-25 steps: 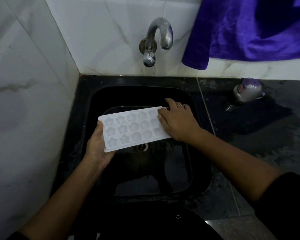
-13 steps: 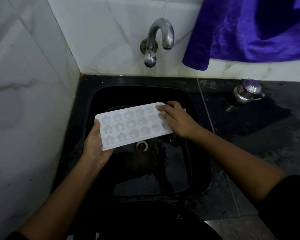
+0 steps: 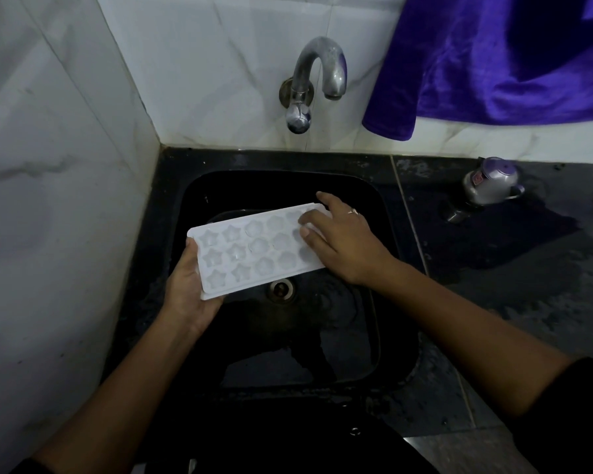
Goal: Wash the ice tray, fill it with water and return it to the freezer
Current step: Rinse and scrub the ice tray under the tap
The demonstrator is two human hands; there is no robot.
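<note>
- The left grip (image 3: 185, 292) curls around one end of the ice tray (image 3: 254, 248).
- The right grip (image 3: 343, 241) is spread open, fingers flat on the other end.
- The tray is over the black sink (image 3: 254, 186), below the tap (image 3: 317, 80).

1. The left hand (image 3: 185, 292) grips the white ice tray (image 3: 254, 248) by its left end, above the black sink (image 3: 374, 336).
2. The right hand (image 3: 339, 241) lies across the tray's right end, fingers seemingly flat.
3. A tap (image 3: 317, 73) juts from the wall behind; a purple cloth (image 3: 493, 63) hangs to its right.
</note>
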